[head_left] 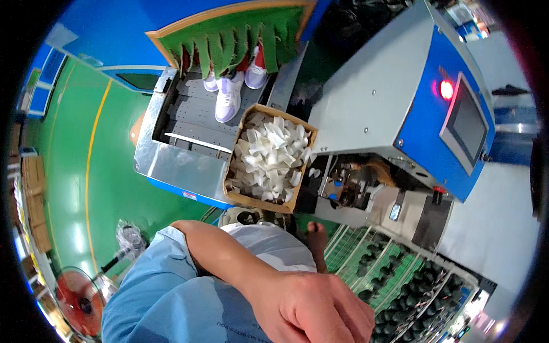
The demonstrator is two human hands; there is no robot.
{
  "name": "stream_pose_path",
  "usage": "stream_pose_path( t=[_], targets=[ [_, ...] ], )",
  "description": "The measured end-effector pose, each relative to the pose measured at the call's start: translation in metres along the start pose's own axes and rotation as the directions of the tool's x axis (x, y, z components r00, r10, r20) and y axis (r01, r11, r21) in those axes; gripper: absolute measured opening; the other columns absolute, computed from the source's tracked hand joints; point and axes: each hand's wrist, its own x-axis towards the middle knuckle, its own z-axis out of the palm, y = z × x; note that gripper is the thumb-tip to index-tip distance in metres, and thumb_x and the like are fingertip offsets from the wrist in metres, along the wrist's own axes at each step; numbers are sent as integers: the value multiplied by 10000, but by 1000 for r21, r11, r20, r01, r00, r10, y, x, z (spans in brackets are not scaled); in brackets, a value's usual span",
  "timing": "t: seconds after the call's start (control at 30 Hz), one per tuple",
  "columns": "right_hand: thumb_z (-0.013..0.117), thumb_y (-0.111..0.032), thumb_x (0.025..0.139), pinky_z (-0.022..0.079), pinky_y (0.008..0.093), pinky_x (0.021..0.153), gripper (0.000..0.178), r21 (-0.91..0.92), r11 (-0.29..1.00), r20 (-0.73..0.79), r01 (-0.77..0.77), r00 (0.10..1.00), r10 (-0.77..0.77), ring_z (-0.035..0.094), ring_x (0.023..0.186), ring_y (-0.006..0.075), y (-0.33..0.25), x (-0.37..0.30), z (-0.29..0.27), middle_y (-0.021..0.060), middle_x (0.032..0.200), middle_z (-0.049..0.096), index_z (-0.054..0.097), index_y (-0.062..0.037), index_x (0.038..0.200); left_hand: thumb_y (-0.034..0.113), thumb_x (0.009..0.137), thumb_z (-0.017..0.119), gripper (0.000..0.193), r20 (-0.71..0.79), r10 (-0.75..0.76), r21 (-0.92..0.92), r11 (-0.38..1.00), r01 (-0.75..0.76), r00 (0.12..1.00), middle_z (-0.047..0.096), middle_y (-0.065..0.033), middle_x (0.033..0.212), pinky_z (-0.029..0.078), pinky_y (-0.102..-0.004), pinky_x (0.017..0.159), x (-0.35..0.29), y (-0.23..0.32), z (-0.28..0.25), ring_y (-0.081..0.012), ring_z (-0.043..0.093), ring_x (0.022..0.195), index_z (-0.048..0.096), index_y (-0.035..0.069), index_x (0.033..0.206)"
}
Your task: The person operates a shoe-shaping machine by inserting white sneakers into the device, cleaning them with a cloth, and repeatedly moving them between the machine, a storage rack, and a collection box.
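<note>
My left hand (pixel 311 308) is large in the foreground, its arm folded across my blue shirt (pixel 154 291). The fingers are curled closed with the back of the hand up, so whatever may be in them is hidden. Beyond it, my right hand (pixel 316 231) hangs low beside my body, small and partly covered. Its fingers are too small to make out. Nearest ahead is a cardboard box (pixel 260 204) heaped with thin, curved white pieces (pixel 271 151). Behind the box, white and lilac sneakers (pixel 229 97) stand on a grey conveyor (pixel 186 108).
A green fringed curtain (pixel 229 43) hangs over the conveyor. To the right stands a grey and blue machine (pixel 394 91) with a screen and a lit red lamp (pixel 446 89). Below it, a wire rack (pixel 349 246) holds black rounded items. A red fan (pixel 80 303) stands lower left.
</note>
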Motion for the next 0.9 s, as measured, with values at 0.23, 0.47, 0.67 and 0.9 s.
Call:
stream_pose_path(
  t=[0.23, 0.47, 0.67, 0.9],
  targets=[
    [649, -580, 814, 358, 555, 956, 926, -123, 969, -386, 213, 889, -244, 425, 1167, 452, -43, 14, 16, 311, 1294, 414, 323, 49, 1412, 80, 916, 620, 194, -76, 39, -79, 996, -45, 996, 663, -135, 818, 395, -318, 488, 9, -39, 21, -192, 592, 595, 683, -41, 1053],
    [660, -585, 796, 264, 566, 991, 1000, -211, 961, -316, 177, 918, -239, 353, 1168, 442, -44, 39, 9, 287, 1313, 339, 279, 123, 1392, 139, 928, 616, 176, 71, 59, 135, 988, -69, 996, 662, -104, 771, 371, -326, 465, 22, -86, 48, -186, 538, 514, 686, 7, 1022],
    [753, -497, 743, 286, 527, 1006, 1025, -228, 937, -174, 265, 935, -308, 368, 1188, 432, -57, 21, -1, 255, 1314, 362, 250, 85, 1419, 141, 938, 596, 162, 204, -21, 301, 953, -42, 979, 661, -111, 777, 400, -352, 486, 22, -138, 70, -213, 555, 542, 668, 21, 1019],
    [722, -439, 774, 144, 533, 1140, 1039, -180, 957, 97, 229, 972, -215, 237, 1360, 452, -65, 10, -25, 263, 1469, 252, 137, 50, 1480, 83, 954, 533, 144, -121, -413, 744, 564, 358, 903, 631, -185, 826, 464, -438, 657, 4, -164, 78, -291, 576, 666, 578, -49, 915]
  ],
)
